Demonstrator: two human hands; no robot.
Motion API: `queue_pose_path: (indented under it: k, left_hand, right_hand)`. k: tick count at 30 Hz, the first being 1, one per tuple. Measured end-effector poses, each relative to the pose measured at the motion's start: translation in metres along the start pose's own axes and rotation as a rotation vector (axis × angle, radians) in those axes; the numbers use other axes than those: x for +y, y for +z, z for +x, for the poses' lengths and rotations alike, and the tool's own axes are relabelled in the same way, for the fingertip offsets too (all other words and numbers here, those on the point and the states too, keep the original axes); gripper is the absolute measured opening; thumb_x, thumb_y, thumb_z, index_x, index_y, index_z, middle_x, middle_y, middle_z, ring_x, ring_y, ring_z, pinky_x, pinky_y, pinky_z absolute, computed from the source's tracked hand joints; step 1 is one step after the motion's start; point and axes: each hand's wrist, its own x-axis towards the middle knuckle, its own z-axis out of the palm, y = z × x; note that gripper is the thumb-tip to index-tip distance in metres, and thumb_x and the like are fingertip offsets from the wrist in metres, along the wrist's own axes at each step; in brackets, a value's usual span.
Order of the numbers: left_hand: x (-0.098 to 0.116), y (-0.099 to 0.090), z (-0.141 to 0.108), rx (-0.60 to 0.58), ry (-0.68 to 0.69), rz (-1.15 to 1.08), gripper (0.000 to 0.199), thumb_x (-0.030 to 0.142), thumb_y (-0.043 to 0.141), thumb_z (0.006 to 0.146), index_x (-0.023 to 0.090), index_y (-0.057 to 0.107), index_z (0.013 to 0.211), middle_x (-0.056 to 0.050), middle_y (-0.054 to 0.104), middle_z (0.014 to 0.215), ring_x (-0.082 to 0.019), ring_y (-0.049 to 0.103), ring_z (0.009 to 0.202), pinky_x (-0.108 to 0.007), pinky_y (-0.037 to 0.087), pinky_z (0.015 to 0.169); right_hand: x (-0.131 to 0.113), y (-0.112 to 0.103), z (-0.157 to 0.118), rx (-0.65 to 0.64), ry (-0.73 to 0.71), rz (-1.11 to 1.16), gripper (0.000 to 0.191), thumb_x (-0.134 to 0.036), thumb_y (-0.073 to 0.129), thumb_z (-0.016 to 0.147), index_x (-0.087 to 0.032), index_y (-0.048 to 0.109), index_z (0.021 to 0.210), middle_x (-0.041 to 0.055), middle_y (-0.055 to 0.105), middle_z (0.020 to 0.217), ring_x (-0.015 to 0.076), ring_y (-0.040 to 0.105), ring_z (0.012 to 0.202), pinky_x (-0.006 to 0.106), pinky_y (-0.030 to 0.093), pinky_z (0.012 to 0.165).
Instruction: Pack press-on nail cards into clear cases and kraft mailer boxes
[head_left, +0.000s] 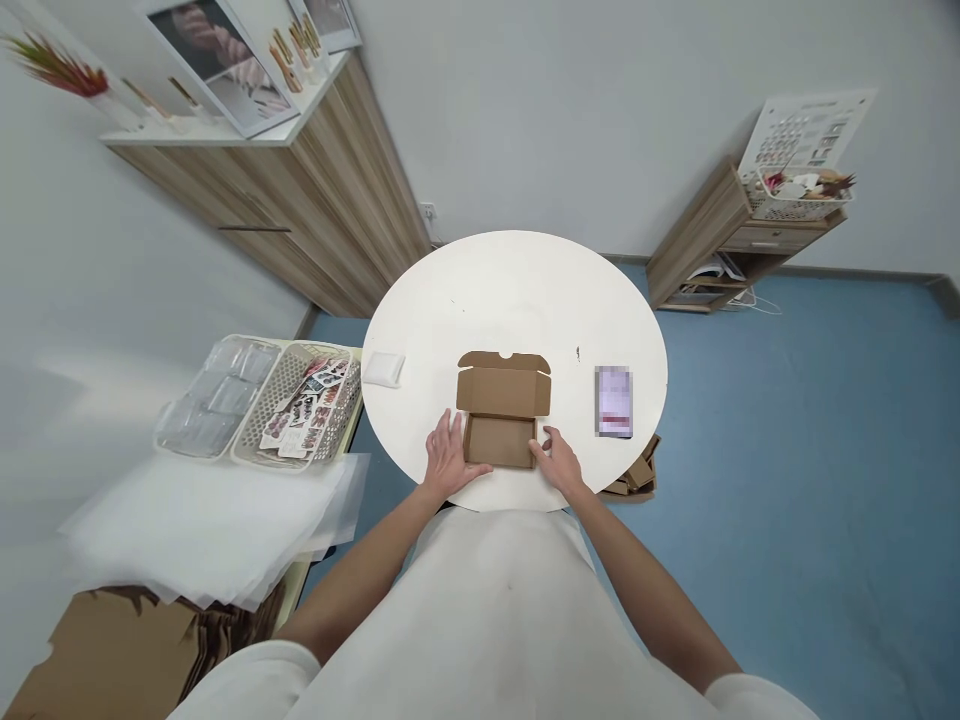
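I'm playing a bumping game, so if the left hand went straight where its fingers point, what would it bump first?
Probably the brown box's open lid, at its left edge, just ahead of the left hand. Heights are unclear, so it might slip under or past.

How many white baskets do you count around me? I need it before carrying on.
3: the clear-pack basket at left, the card basket beside it, and the cabinet-top basket at right. Others may be hidden.

Matt brown cardboard forms the small open-lidded box (500, 442); the round white table (517, 290) appears smooth.
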Motion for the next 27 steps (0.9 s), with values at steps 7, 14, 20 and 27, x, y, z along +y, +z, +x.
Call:
queue_pose_path:
  k: [7, 14, 20, 27]
  left_hand:
    - [-0.013, 0.002, -0.02, -0.144, -0.32, -0.66, 0.058, 0.052, 0.038, 0.081, 0.018, 0.036, 0.127, -0.014, 0.045, 0.126, -0.023, 0.049, 0.108, -0.038, 0.041, 0.086]
    - [0.007, 0.002, 0.003, -0.21, -0.343, -0.882, 0.051, 0.051, 0.04, 0.081, 0.02, 0.047, 0.121, -0.01, 0.05, 0.125, -0.024, 0.048, 0.11, -0.036, 0.041, 0.087]
    - [0.006, 0.004, 0.006, -0.238, -0.337, -0.917, 0.054, 0.053, 0.04, 0.08, 0.021, 0.045, 0.124, -0.008, 0.045, 0.131, -0.026, 0.041, 0.118, -0.039, 0.038, 0.092]
    - [-0.009, 0.012, 0.002, -0.223, -0.375, -0.874, 0.059, 0.054, 0.035, 0.083, 0.018, 0.035, 0.129, -0.013, 0.037, 0.135, -0.025, 0.039, 0.12, -0.039, 0.039, 0.091]
  right_hand:
    - [0.016, 0.004, -0.016, -0.09, -0.139, 0.369, 0.053, -0.051, 0.039, 0.079, -0.021, 0.039, 0.123, 0.006, 0.054, 0.102, 0.012, 0.054, 0.062, 0.032, 0.045, 0.065]
    - [0.013, 0.007, -0.004, -0.021, -0.143, 0.462, 0.054, -0.052, 0.033, 0.082, -0.018, 0.039, 0.125, 0.0108, 0.049, 0.114, 0.0153, 0.056, 0.073, 0.037, 0.046, 0.076]
    - [0.022, 0.014, -0.004, -0.023, -0.119, 0.474, 0.055, -0.05, 0.034, 0.082, -0.018, 0.037, 0.127, 0.0107, 0.047, 0.115, 0.0173, 0.054, 0.084, 0.037, 0.045, 0.08]
    - [0.02, 0.019, -0.022, 0.184, -0.068, 0.405, 0.055, -0.047, 0.037, 0.082, -0.019, 0.032, 0.129, 0.0108, 0.043, 0.113, 0.0133, 0.049, 0.071, 0.034, 0.045, 0.073]
